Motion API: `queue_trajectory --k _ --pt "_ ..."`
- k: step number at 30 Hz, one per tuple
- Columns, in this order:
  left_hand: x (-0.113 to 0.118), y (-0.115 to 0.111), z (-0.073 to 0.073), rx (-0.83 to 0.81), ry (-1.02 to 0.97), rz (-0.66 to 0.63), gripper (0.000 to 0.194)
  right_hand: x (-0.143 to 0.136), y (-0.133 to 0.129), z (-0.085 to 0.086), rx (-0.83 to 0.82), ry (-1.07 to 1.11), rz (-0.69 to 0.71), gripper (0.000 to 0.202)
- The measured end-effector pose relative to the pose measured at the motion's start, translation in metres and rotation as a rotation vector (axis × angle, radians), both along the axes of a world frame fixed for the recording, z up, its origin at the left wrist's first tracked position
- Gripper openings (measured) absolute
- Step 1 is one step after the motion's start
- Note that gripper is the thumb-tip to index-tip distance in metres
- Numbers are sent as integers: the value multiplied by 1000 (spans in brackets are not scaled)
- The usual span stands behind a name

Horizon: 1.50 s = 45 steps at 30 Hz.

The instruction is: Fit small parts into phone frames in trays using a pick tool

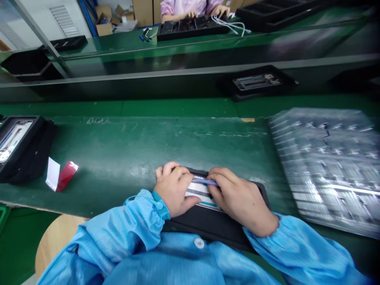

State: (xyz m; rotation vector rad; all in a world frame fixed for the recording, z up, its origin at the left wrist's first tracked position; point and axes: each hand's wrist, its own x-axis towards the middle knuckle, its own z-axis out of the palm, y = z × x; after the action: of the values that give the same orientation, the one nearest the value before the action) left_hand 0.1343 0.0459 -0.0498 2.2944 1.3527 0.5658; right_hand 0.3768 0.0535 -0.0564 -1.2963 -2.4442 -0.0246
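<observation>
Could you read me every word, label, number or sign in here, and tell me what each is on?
No text can be read for certain.
Pale scrawl on the green table: letter-like, too faint to read.
Red-and-white strip: any print is too small to read.
Device under the hands: no readable lettering.
Clear trays: blurred, nothing readable.

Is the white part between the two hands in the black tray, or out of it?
In: the white part lies inside the black tray, whose dark border shows behind and before it.
</observation>
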Motion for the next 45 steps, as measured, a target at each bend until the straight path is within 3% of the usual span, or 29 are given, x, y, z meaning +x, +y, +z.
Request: queue_trajectory --k 7,18,28,32,36,38,42,45 --pt "-1 -1 1 13 9 -5 56 5 6 6 -149 71 -8 22" --pt "-1 0 4 -10 29 -24 50 0 -2 13 35 -139 55 25" --pt "0 0 3 -34 29 -14 51 -2 -24 12 -34 -198 -12 35" --pt "0 0 3 -26 29 -8 53 14 -17 24 -152 3 2 32" --pt "-1 0 2 -14 28 -14 52 32 -7 46 -254 485 -161 21" --pt "-1 0 1 -4 26 -6 52 31 -4 50 -261 593 -199 24" --pt "-1 0 2 -2 21 6 52 18 -3 34 -322 520 -135 28" --pt "0 0 4 -13 20 14 52 13 -3 18 -331 482 -179 26"
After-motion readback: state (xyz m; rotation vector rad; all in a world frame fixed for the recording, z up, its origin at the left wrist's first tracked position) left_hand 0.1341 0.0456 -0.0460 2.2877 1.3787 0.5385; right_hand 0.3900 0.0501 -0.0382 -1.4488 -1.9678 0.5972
